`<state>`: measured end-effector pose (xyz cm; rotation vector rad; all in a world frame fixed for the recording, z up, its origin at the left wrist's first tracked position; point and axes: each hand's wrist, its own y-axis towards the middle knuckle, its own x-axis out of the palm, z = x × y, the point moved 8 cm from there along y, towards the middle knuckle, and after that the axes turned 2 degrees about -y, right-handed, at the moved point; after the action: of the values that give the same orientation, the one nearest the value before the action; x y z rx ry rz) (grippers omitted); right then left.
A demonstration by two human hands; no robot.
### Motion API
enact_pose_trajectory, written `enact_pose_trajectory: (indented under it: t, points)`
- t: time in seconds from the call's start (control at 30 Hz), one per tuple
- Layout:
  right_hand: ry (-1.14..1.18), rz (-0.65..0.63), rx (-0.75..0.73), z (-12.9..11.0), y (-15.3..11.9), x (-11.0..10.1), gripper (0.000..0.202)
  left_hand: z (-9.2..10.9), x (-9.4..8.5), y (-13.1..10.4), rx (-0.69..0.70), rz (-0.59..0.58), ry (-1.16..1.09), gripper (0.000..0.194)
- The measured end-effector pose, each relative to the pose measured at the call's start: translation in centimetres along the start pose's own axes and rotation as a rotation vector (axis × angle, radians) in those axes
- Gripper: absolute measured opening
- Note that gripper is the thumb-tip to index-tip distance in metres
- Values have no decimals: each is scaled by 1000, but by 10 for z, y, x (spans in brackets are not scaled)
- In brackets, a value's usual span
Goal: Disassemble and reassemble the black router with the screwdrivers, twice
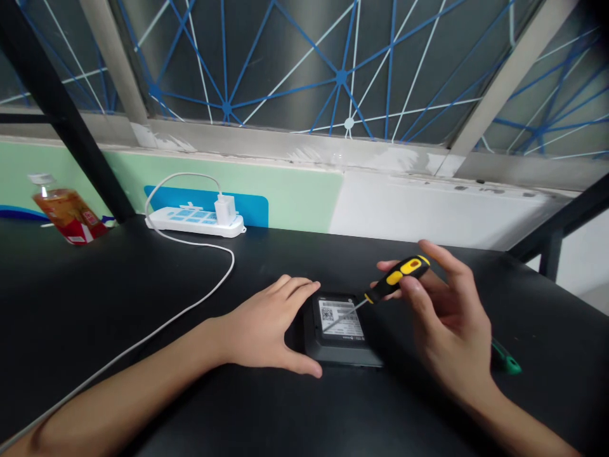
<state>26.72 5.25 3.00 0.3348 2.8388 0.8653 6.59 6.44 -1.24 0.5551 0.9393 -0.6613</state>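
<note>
A flat black electronic device [335,352] lies on the black table, its white printed label with a QR code [327,314] facing up. My left hand [269,327] spans the device's left side, fingers at the far corner and thumb at the near edge, holding it. In my right hand [447,324] is a screwdriver [397,279] with a black and yellow handle, gripped between thumb and fingers, the index finger raised off it. Its thin shaft slants down to the left across the label, with the tip near the label's lower left corner. Whether the tip touches is unclear.
A green-handled tool [507,358] lies partly hidden behind my right hand. At the back left stand a white power strip [190,222] with a plugged-in charger [225,209] and a drink bottle [71,212]. A white cable [190,308] runs across the table toward my left forearm.
</note>
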Motion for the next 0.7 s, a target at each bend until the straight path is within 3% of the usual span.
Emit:
enact_pose_trajectory:
  t: [0.13,0.2,0.3,0.4,0.5,0.7]
  points:
    - [-44,111,87,21,22,-21,42,-3,0,-1,-14,-10,-17,106]
    - [-107,82,142,33,34,-27,42,-5,0,-2,-23,-14,-23,107]
    - [-227,-80,180,47,44,-23,40,-5,-2,-2,-28,-18,-15,108]
    - [-512,-245,119,54,44,-15,40,-4,-3,-3,-28,-27,9,107]
    - [-737,-318,53,58,40,-9,40,-4,-4,-2,-42,-43,34,108]
    - [-936,-443,53,73,33,3,44,-2,-3,-2,-32,-39,46,108]
